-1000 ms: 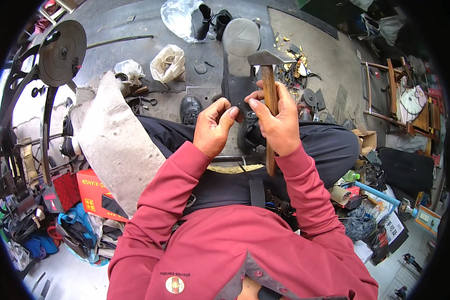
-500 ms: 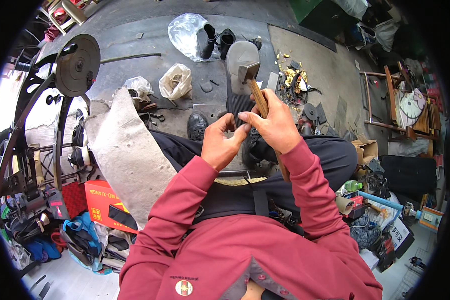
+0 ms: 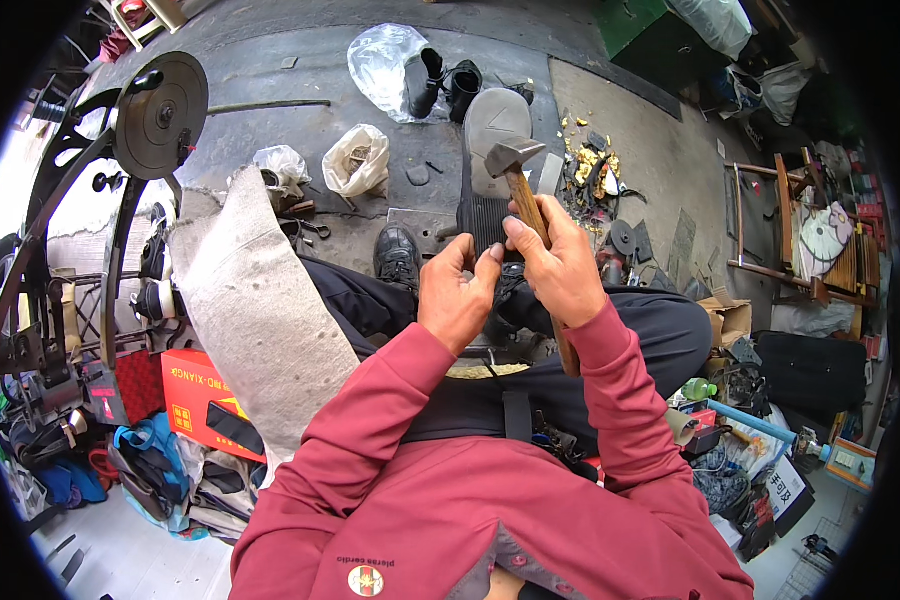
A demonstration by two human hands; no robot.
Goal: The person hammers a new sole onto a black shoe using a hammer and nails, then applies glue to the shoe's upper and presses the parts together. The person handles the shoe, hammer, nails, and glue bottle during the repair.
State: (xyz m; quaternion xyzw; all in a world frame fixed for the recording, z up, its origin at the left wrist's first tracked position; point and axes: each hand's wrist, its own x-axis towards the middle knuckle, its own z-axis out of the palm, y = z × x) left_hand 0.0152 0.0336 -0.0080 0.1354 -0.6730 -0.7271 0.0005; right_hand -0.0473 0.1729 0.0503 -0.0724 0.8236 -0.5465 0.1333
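An upturned shoe [image 3: 496, 135] stands in front of me, its sole facing up, grey at the far part and black and ribbed at the near part. My right hand [image 3: 560, 255] is closed round the wooden handle of a hammer [image 3: 516, 157]. The metal head hangs over the sole, and the handle runs back under my right wrist. Beside it, my left hand [image 3: 460, 290] has its thumb and forefinger pinched together at the near end of the ribbed sole. Whatever lies between those fingertips is too small to make out.
A grey cloth [image 3: 260, 310] drapes over my left leg. Left of it stands a black machine with a large wheel [image 3: 162, 115]. Ahead lie an open plastic bag [image 3: 356, 160] and black boots [image 3: 425, 85]. Scraps [image 3: 595, 165] litter the floor beyond the shoe's right side.
The hammer head has turned sideways over the sole. My left hand has shifted slightly right and nearer to me, and its fingertips have moved away from my right thumb.
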